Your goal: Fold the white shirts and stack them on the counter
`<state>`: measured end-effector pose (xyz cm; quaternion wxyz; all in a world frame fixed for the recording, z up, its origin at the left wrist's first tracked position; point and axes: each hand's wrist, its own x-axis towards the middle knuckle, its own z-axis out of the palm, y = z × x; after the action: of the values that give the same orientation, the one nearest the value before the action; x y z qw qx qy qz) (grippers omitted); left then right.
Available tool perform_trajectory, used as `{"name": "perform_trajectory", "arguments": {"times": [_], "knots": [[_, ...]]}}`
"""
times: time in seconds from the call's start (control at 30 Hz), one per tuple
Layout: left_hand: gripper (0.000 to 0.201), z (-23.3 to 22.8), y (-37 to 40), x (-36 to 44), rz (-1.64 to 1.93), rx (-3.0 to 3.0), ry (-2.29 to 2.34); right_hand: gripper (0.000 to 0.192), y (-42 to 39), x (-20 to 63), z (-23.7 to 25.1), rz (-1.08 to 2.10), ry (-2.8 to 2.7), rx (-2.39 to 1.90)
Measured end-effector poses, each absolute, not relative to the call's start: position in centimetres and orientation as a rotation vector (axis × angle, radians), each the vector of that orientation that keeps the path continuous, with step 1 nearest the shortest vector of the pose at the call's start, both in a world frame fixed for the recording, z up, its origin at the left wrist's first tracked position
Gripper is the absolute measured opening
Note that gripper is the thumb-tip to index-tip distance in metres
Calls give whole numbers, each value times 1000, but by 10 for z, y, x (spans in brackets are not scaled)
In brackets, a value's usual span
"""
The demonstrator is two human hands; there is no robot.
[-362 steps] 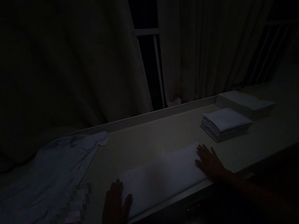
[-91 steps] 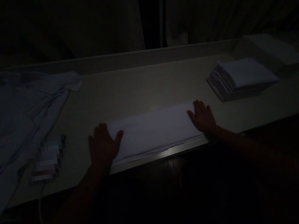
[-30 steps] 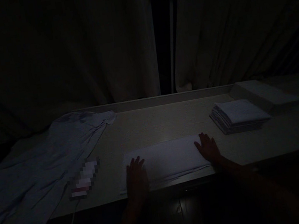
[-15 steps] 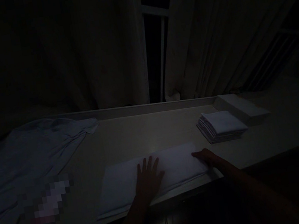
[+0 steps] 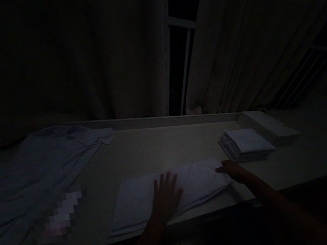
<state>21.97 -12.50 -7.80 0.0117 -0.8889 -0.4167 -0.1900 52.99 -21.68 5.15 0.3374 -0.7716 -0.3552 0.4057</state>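
The left hand (image 5: 165, 194) lies flat, fingers spread, on the middle of a long folded white cloth (image 5: 138, 199) at the near edge of the pale surface (image 5: 161, 147). The right hand (image 5: 232, 170) pinches the cloth's right end. A stack of folded cloths (image 5: 246, 143) sits just beyond; a light shirt (image 5: 34, 168) lies far left. No writing is readable.

A dim home room is suggested by long curtains (image 5: 127, 49), a window frame (image 5: 184, 48), and a garment (image 5: 34, 168) laid on a counter (image 5: 161, 147).
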Motion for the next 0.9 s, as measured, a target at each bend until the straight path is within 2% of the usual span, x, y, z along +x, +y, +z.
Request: {"name": "perform_trajectory", "arguments": {"times": [0.2, 0.37, 0.47, 0.63, 0.9], "knots": [[62, -80, -134, 241, -684, -2783, -1388, 23, -187, 509, 110, 961, -1121, -1982], [62, -68, -122, 258, -559, -2930, -1442, 14, -165, 480, 150, 629, -1513, -2183], [57, -54, -102, 259, -506, -2968, -1493, 13, -161, 474, 157, 502, -1617, -2269], [46, -44, -88, 258, -545, -2963, -1437, 14, -166, 477, 154, 513, -1650, -2288], [50, -41, -95, 274, -519, -2947, -1482, 8, -158, 449, 167, 300, -1782, -2285]]}}
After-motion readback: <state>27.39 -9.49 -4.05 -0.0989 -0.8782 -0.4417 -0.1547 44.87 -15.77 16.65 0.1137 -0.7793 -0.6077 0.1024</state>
